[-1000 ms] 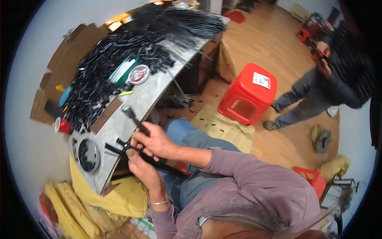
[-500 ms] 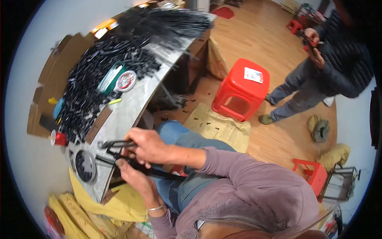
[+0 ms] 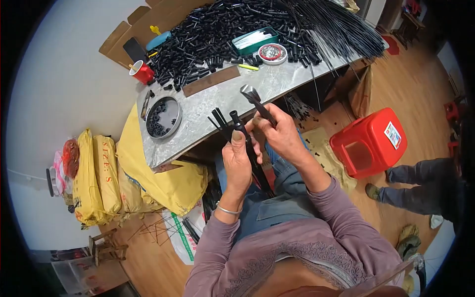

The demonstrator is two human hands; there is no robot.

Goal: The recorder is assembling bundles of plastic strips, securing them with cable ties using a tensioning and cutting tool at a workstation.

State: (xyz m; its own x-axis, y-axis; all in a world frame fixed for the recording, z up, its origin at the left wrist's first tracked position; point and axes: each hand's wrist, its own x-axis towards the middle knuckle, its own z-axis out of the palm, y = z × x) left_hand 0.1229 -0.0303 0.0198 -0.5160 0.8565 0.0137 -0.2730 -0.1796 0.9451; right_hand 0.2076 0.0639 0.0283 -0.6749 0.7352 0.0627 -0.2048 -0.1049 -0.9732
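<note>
My left hand (image 3: pixel 237 161) is closed round several thin black rods (image 3: pixel 217 120) and a thicker black tube (image 3: pixel 235 118) with a flared upper end. The thumb presses on the tube, and the long black lengths run down over my lap. Close beside it, my right hand (image 3: pixel 283 133) grips a dark hand tool (image 3: pixel 261 106) with a broad, shiny metal head pointing up toward the table. Its fingers reach toward the tube; whether they touch it is hard to tell. Both hands are in front of the table's near edge.
On the grey table (image 3: pixel 205 106) lie a heap of short black tubes (image 3: pixel 198 44), long black rods (image 3: pixel 341 32), a round tin (image 3: pixel 170 132) of small black rings, a green box (image 3: pixel 255 40) and a red cup (image 3: pixel 142 73). A red stool (image 3: pixel 368 143) and another person's legs (image 3: pixel 415 183) are at the right.
The view has swung, so the table now spans the top. My hands have stayed together; the tool has turned from lying sideways to pointing up. The other person now shows less.
</note>
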